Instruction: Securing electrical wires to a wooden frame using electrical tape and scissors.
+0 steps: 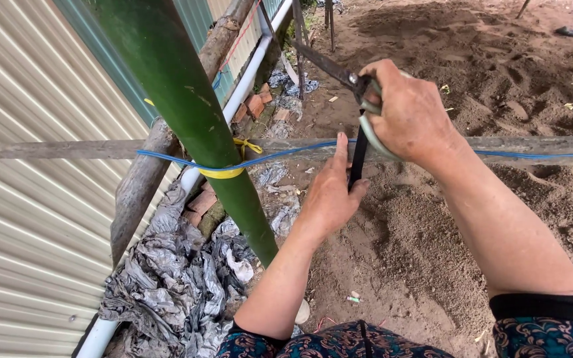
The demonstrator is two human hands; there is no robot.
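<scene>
Right hand (pixel 409 116) grips scissors (pixel 339 73) firmly; left hand (pixel 329 192) pinches the black strap (pixel 358 156), which looks thin, limp and light: best held taut near the cut.

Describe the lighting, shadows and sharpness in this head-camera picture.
Head view: soft, even daylight, no glare on the corrugated metal wall; only faint shadows on the sandy ground. The left hand pinching the black strap, the right hand gripping the scissors, and the green bamboo pole are sharp. Straight wooden rail bows slightly, suggesting wide-angle distortion.
</scene>
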